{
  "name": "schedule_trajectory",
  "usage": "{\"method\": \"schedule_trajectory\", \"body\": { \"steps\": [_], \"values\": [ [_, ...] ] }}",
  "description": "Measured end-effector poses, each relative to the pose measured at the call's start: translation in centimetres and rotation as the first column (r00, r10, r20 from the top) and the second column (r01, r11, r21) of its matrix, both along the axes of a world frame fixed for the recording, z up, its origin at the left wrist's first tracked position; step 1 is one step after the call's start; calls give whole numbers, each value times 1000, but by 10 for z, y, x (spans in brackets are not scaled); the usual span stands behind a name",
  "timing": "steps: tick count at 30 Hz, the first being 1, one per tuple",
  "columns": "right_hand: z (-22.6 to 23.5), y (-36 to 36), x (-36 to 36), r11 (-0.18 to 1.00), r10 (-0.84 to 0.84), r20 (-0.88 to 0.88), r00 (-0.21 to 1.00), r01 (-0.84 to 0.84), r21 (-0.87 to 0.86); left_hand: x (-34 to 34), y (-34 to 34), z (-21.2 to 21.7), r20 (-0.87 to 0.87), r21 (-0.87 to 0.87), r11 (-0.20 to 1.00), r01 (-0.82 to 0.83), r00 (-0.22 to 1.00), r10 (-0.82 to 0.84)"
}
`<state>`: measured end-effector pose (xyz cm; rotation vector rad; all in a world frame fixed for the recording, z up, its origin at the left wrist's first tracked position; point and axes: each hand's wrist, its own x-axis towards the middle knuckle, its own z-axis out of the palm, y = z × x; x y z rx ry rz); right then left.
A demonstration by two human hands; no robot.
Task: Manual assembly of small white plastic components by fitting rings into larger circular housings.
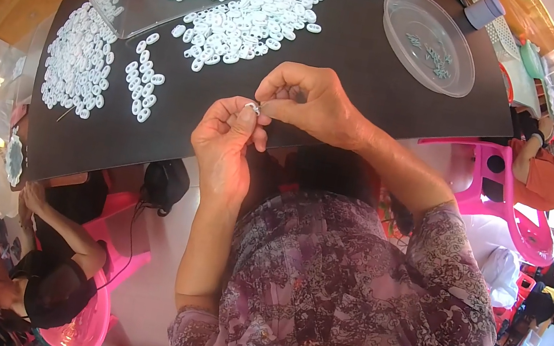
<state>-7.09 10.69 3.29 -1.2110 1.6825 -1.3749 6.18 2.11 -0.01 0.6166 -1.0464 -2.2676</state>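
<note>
Close together above the table's near edge, both my hands are pinched. Between thumb and fingers, my left hand [223,152] grips a small white plastic piece [252,106], mostly covered by the fingertips. The thumb and forefinger of my right hand [318,106] press together right beside that piece; anything between them is too small to make out. Ahead lies a heap of white oval pieces with small holes [247,27]. A little group of the same ovals [143,79] lies to the left, next to a larger pile [78,60].
A clear plastic bin [124,31] with more white ovals stands at the far left. On the far right sits a round clear dish [459,86] holding small greenish parts. A spool [485,12] is beyond it. People sit on pink chairs [505,180] at both sides of the dark table [356,61].
</note>
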Motion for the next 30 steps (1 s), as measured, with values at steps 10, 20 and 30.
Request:
{"method": "schedule_trajectory", "body": {
  "steps": [10,20,30],
  "values": [
    [-1,-2,2,1000,26,44,999,-26,-1,0,3,0,10,-24,998,-55,998,56],
    [-2,-1,4,999,21,114,993,-18,-28,0,5,1,32,-29,997,-67,997,68],
    [-7,-1,5,999,7,186,983,-1,-35,0,8,-1,23,-60,995,-81,996,83]
  ]
}}
